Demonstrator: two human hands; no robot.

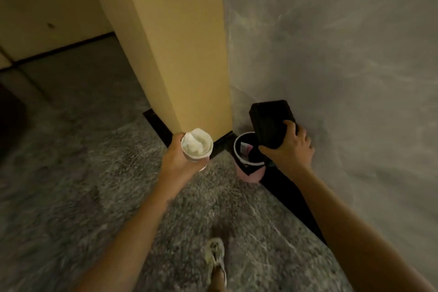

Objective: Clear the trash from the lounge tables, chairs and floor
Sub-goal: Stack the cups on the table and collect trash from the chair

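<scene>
My left hand (pixel 176 156) grips a white paper cup (pixel 196 147) stuffed with crumpled white tissue, held upright in front of the pillar's base. My right hand (pixel 292 147) holds a black rectangular tray (pixel 269 121) tilted over a small pink bin (pixel 246 163). The bin has a white rim and a dark liner and stands on the floor in the corner, with some paper scraps inside it. The tray hides the bin's right side.
A yellow pillar (pixel 184 54) rises just left of the bin. A grey marbled wall (pixel 343 66) with a black skirting strip (pixel 294 199) runs along the right. Speckled grey floor (pixel 94 185) spreads to the left. My shoe (pixel 216 258) is at the bottom.
</scene>
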